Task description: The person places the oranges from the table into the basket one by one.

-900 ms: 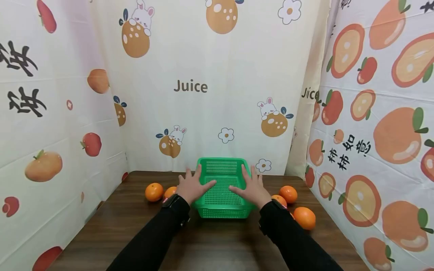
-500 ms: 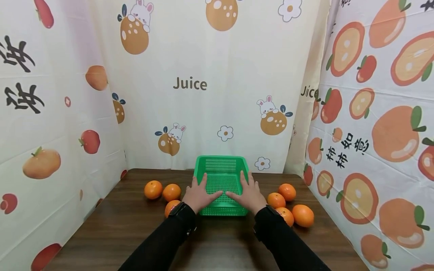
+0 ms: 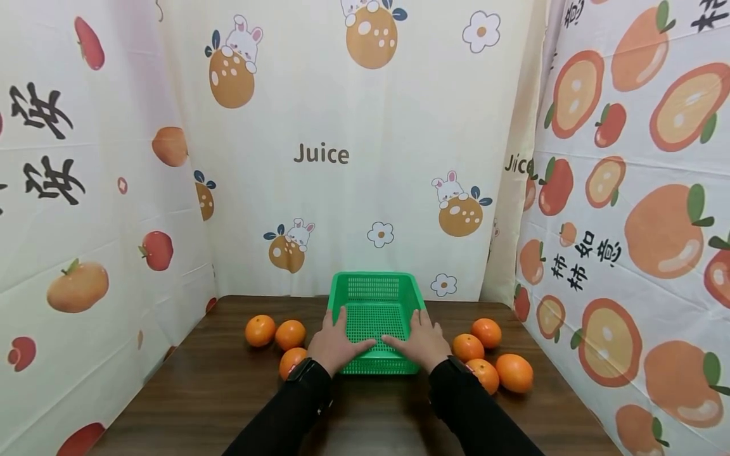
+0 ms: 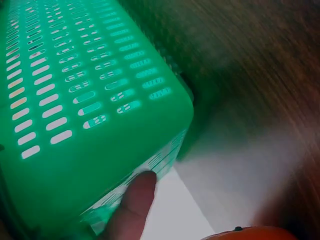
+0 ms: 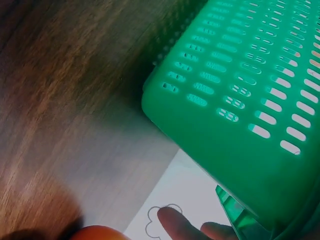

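Observation:
A green plastic basket [image 3: 373, 366] with slotted walls stands upright on the table, near the back curtain. My left hand [image 3: 336, 345] is at its front left corner, fingers extended along the side and thumb pointing inward over the front. In the left wrist view, a fingertip [image 4: 142, 187] appears against or very near the side wall. At the front right corner, my right hand [image 3: 423, 342] mirrors this pose. Fingers [image 5: 175, 222] show beside the basket wall in the right wrist view; whether they touch it is unclear. Neither hand's fingers look curled.
Three oranges, one of them nearest my left wrist [image 3: 292, 362], lie left of the basket. Several more oranges [image 3: 514, 373] lie to the right, close to my right wrist. Printed curtains [image 3: 376, 190] enclose the brown wooden table [image 3: 228, 392] behind and at both sides.
Both hands have come inward, closer together and nearer the basket's front corners. Oranges partly covered by my arms before now show. The head view has tilted slightly.

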Tool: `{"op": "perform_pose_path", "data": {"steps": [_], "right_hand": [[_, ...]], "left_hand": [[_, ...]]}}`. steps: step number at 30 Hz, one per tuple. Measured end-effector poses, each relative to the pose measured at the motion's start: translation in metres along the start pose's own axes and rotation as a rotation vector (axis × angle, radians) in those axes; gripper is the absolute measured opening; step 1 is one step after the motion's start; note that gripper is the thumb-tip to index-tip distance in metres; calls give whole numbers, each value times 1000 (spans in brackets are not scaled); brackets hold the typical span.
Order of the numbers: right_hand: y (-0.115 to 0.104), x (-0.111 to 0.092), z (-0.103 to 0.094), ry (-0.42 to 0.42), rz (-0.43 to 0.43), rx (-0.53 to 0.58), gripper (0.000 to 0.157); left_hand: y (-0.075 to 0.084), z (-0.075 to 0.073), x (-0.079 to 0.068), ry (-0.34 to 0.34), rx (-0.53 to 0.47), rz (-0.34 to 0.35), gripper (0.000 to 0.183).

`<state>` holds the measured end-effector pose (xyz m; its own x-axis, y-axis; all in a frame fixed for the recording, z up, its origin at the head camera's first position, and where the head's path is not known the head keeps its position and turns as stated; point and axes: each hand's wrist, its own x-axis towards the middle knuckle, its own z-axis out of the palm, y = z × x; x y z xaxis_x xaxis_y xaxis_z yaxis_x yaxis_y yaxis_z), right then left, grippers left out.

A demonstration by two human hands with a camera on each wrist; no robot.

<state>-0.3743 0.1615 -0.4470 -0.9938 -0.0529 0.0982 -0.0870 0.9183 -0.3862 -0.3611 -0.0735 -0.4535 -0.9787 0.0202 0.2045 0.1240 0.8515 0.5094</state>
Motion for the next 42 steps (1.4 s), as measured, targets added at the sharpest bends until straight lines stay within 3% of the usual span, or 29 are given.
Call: {"op": "perform_pose_path", "data": {"steps": [8, 16, 22, 35, 42], "right_hand": [[1, -4, 2, -32, 45, -48, 131], [-8, -3, -9, -19, 57, -38, 132], [-5, 3, -6, -18, 64, -53, 131], [-4, 1, -6, -54, 74, -50, 121], [-2, 4, -7, -55, 67, -15, 114]], "left_hand": [[-1, -1, -7, -18, -3, -16, 128], [-1, -7, 0, -18, -1, -49, 132], [-1, -8, 3, -26, 31, -32, 135], [-5, 1, 9, -81, 58, -70, 136], [-4, -2, 10, -76, 24, -67, 133]]}}
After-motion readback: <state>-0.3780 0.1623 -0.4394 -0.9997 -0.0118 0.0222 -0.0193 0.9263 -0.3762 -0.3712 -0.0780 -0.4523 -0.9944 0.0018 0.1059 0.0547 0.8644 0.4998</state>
